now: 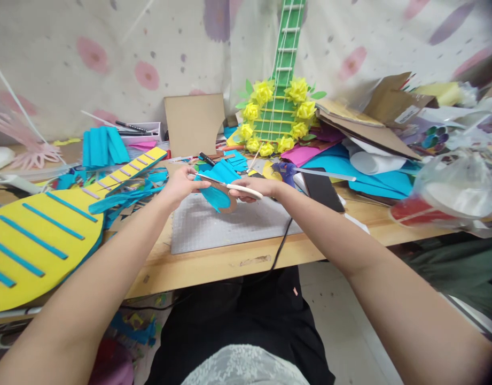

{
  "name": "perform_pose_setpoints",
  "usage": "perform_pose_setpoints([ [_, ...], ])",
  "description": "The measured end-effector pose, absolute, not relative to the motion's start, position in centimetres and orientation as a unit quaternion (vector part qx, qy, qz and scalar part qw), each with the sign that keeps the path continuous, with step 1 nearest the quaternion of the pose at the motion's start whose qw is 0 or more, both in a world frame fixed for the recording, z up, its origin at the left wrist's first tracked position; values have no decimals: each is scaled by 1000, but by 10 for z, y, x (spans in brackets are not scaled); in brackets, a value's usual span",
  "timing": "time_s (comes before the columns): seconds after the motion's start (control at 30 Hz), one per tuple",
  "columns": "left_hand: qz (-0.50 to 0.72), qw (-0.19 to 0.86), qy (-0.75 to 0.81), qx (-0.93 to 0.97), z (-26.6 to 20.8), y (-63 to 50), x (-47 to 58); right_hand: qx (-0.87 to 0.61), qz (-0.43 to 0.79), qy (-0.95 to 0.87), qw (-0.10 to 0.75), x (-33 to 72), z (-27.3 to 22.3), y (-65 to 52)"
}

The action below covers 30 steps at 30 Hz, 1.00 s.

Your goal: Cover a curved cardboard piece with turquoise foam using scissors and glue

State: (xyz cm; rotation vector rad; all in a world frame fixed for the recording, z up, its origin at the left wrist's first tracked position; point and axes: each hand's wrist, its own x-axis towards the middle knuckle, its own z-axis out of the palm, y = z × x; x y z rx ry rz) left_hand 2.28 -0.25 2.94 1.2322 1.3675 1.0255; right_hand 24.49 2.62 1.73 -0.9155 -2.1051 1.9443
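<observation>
Above the grey cutting mat, my left hand pinches the edge of a bright blue piece of paper. My right hand grips a pair of white-handled scissors, whose blades point left across the blue paper toward the fingers of my left hand. A rounded brown edge shows at the right of the paper; what it belongs to I cannot tell. More blue crepe-like paper lies just behind the blades.
At left lies a yellow guitar-shaped cutout with blue strips. A green one with yellow flowers stands behind. A glue gun and a black flat object lie right of the mat. A bagged cup stands near the right edge.
</observation>
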Motion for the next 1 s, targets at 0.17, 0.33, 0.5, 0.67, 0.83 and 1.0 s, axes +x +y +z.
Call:
perform_pose_setpoints([
  [0.17, 422, 492, 569, 506, 31, -2, 24, -294, 654, -694, 64, 244, 18, 26],
  [0.33, 418, 501, 575, 495, 28, 0, 24, -285, 661, -692, 56, 245, 19, 26],
  [0.5, 416, 506, 578, 487, 29, 1, 27, -285, 662, -691, 50, 249, 19, 30],
  [0.67, 418, 509, 576, 484, 28, 4, 27, -292, 659, -692, 42, 250, 21, 33],
  [0.83, 417, 516, 578, 475, 24, 8, 23, -295, 647, -701, 48, 246, 20, 37],
  [1.0, 430, 491, 592, 472, 22, 6, 15, -345, 615, -699, 119, 241, 16, 41],
])
